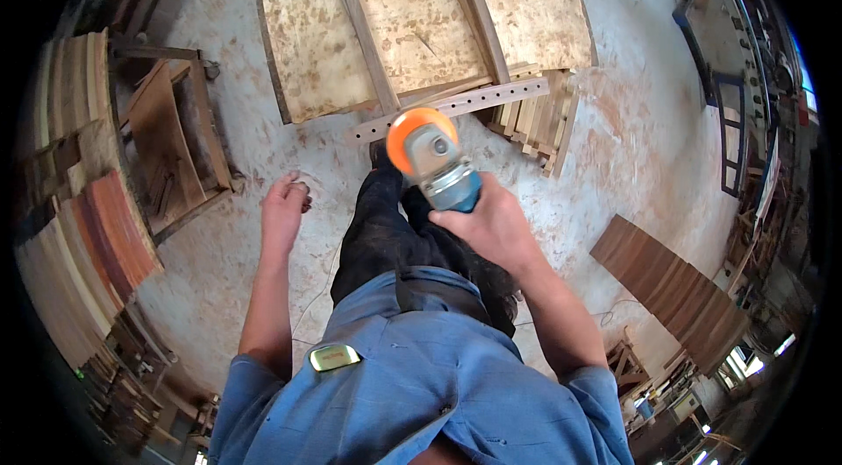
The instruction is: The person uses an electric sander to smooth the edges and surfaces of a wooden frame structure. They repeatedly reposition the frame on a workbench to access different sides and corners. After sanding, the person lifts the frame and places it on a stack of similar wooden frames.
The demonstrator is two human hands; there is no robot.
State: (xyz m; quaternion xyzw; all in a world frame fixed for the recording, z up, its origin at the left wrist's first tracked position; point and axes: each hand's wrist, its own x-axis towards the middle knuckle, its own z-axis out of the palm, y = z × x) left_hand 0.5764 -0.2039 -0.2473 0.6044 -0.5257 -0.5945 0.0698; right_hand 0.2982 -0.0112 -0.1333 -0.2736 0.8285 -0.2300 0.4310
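An angle grinder (445, 177) with a blue body and metal head is in my right hand (497, 224), whose fingers wrap round the body. Its round orange disc (399, 139) is held up over the floor in front of my legs. Just past the disc lies a wooden strip (474, 100) with a row of dark holes, overlapped by it in the picture. To the left, my left hand (284, 206) hangs above the floor with its fingers curled in; whether anything is inside them is hidden.
A large pale wooden panel (535, 4) with wooden bars across it stands ahead. Stacked slats (553, 114) sit at its right. Boards (79, 263) and a wooden frame (206, 123) stand on the left, a brown striped panel (671, 289) on the right. A thin cord (321, 294) crosses the floor.
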